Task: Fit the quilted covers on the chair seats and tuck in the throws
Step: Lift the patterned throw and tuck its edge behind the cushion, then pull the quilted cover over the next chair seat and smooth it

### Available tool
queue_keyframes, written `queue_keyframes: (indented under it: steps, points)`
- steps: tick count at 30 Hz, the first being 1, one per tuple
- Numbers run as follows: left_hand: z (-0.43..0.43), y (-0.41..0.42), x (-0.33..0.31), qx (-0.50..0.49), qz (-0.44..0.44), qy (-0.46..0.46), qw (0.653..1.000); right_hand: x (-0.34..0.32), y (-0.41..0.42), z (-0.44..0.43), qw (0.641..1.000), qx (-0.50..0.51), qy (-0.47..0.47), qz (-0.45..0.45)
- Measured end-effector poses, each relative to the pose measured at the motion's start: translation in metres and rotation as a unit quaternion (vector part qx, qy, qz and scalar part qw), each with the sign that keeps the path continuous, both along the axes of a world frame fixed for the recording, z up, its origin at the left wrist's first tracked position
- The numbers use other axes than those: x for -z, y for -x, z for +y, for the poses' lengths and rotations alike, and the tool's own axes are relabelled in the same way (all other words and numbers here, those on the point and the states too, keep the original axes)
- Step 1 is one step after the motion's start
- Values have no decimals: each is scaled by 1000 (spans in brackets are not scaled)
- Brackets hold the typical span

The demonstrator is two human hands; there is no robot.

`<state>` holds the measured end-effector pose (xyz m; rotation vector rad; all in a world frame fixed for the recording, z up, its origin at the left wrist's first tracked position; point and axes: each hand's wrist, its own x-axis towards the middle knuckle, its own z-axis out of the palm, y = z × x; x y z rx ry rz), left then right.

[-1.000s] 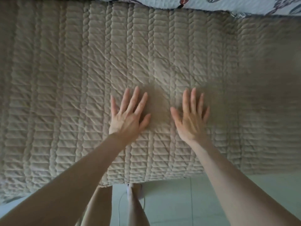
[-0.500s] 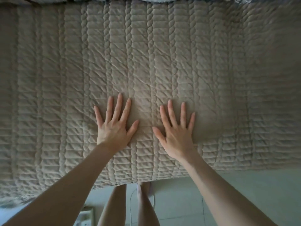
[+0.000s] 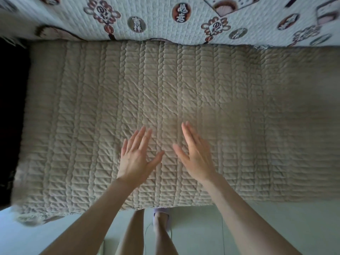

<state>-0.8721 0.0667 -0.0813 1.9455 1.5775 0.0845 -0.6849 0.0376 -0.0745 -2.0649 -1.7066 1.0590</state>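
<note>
Toward six o'clock on the spread cover [image 3: 165, 85], left hand [image 3: 135, 160] and right hand [image 3: 196, 156] are held flat, fingers straight, nothing gripped. Creases are best pressed outward, toward the throw [image 3: 165, 21] at twelve.

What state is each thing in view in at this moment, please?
Beige quilted seat cover: spread flat, lightly creased at the middle.
White patterned quilted throw: draped behind, its lower edge overlapping the cover's far edge.
Left hand: open, fingers straight, over the cover; contact unclear.
Right hand: open, fingers straight, over the cover; contact unclear.
</note>
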Motion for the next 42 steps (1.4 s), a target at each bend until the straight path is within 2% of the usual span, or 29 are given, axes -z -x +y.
queue_keyframes:
  steps: [4,17,21,28,35,42]
  points:
    - [21,8,-67,-69,-69,2,995,-55,5,28,992,77,-65,73]
    - [13,49,-279,-137,-179,-41,973,-252,34,33,969,103,-153,162]
    - [-2,67,-337,-152,-205,-70,964,-313,46,30,967,65,-196,146]
    - [-16,102,-415,-190,-247,-105,944,-397,82,43,958,13,-223,177]
    - [-30,181,-481,-235,-255,-186,919,-474,169,56,945,-67,-251,197]
    - [-43,304,-508,-290,-266,-223,892,-507,302,70,933,-133,-252,219]
